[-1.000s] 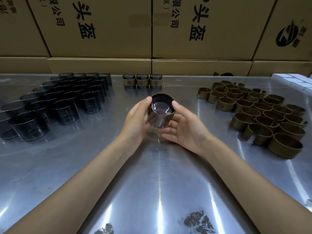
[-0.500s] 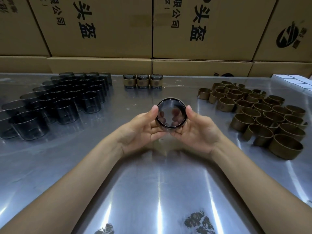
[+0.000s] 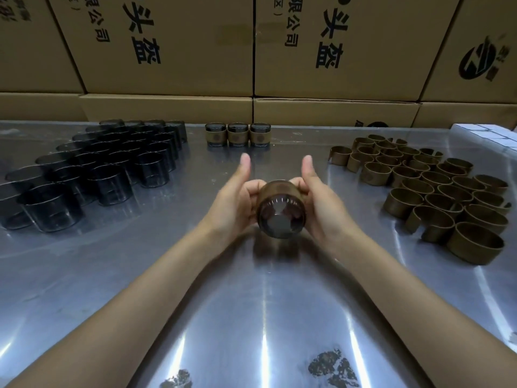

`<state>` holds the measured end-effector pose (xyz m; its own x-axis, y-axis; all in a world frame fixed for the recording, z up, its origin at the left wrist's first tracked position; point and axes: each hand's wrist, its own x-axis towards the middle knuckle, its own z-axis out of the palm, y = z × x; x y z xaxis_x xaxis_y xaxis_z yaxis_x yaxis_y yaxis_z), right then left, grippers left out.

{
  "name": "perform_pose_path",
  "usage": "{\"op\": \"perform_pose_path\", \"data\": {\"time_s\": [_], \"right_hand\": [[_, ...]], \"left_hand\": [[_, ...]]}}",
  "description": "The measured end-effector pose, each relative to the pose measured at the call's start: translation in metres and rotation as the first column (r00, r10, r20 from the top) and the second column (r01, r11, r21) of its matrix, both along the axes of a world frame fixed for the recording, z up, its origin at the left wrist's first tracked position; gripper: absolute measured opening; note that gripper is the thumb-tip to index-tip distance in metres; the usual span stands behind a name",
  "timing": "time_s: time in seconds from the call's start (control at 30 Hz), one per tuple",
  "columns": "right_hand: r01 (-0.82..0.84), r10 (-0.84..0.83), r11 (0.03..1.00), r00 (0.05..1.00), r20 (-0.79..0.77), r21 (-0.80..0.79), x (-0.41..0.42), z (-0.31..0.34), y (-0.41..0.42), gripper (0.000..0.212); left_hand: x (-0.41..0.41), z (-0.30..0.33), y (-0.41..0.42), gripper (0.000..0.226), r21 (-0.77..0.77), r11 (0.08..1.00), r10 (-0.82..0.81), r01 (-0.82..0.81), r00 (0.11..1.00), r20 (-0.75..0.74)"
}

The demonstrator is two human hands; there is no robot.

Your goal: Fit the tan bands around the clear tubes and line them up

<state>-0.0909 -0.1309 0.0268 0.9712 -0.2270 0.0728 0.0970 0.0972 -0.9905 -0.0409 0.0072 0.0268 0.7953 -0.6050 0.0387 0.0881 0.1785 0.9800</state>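
Both hands cradle one clear tube [image 3: 281, 212] lying on its side above the steel table [image 3: 251, 317], open end toward the camera, tan band [image 3: 279, 187] already round its far part: left hand [image 3: 237, 201] and right hand [image 3: 319, 204] have fingers curled under its sides, thumbs up and off it. Looks light, rigid, thin-walled and slick, probably crackable, so I'd hold on the band, not the bare rim. Open table in front up to the three finished tubes [image 3: 238, 134]; bare tubes [image 3: 106, 166] left and loose bands [image 3: 436, 191] right stand clear.
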Motion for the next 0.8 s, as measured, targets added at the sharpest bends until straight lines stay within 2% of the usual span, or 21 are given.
{"op": "perform_pose_path", "data": {"time_s": [0.07,0.13,0.2,0.3,0.5,0.67,0.8], "right_hand": [[0.22,-0.207,0.966,0.973,0.1,-0.133,0.001,-0.001,0.011,0.058],[0.314,-0.277,0.932,0.939,0.204,-0.18,-0.002,0.002,0.018,0.059],[0.32,-0.269,0.93,0.927,0.262,-0.18,-0.005,0.002,0.019,0.06],[0.286,-0.241,0.948,0.932,0.273,-0.141,-0.009,0.005,0.021,0.061],[0.275,-0.245,0.957,0.936,0.253,-0.091,-0.011,0.008,0.021,0.061],[0.259,-0.234,0.963,0.942,0.241,-0.076,-0.01,0.008,0.02,0.061],[0.256,-0.23,0.963,0.946,0.228,-0.09,-0.009,0.007,0.019,0.061]], "left_hand": [[-0.011,0.001,-0.013,0.067,-0.03,0.986,0.168,-0.167,0.986,0.021],[-0.017,-0.003,-0.022,0.064,-0.055,0.958,0.288,-0.283,0.95,0.121],[-0.022,-0.006,-0.024,0.061,-0.081,0.927,0.374,-0.365,0.905,0.203],[-0.025,-0.009,-0.024,0.061,-0.11,0.877,0.48,-0.467,0.856,0.191],[-0.026,-0.008,-0.024,0.06,-0.117,0.883,0.468,-0.454,0.841,0.271],[-0.026,-0.005,-0.024,0.048,-0.148,0.899,0.438,-0.412,0.856,0.276],[-0.026,-0.002,-0.024,0.051,-0.163,0.917,0.398,-0.365,0.868,0.298]]}}
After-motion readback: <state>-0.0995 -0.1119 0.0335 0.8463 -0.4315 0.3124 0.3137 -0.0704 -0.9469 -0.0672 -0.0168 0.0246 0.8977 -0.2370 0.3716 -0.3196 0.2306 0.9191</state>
